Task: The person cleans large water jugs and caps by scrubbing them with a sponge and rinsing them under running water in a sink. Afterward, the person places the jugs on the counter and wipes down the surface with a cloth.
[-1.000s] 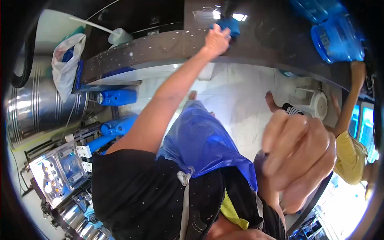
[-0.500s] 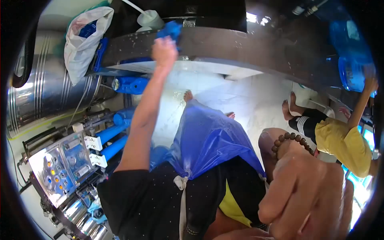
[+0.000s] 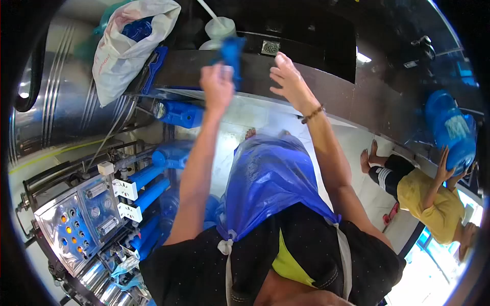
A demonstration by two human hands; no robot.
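Observation:
My left hand [image 3: 218, 86] is closed on a blurred blue object [image 3: 232, 56] at the near edge of the dark counter [image 3: 326, 76]. Motion smears this object, so its kind does not show. Fingers spread and holding nothing, my right hand [image 3: 292, 84] hovers over the same edge, a little to the right. A brown bead bracelet [image 3: 312, 114] circles that wrist. Just beyond the blue object stands a white tub [image 3: 220, 29] with a white stick in it. Left of my left hand, a flat blue plastic tool with a handle [image 3: 154, 70] lies beside a white sack [image 3: 120, 64].
The sack holds blue pieces. A metal drain [image 3: 270, 48] is set behind the counter edge. On the left are a steel tank [image 3: 48, 92], a control panel [image 3: 71, 229] and blue pipes. At right, a person in a yellow shirt [image 3: 434, 204] holds a blue water jug [image 3: 451, 130].
My right arm has swung forward from low on the right, bringing the hand up to the counter. My left hand still grips the blue object. The other person's jug has tilted down.

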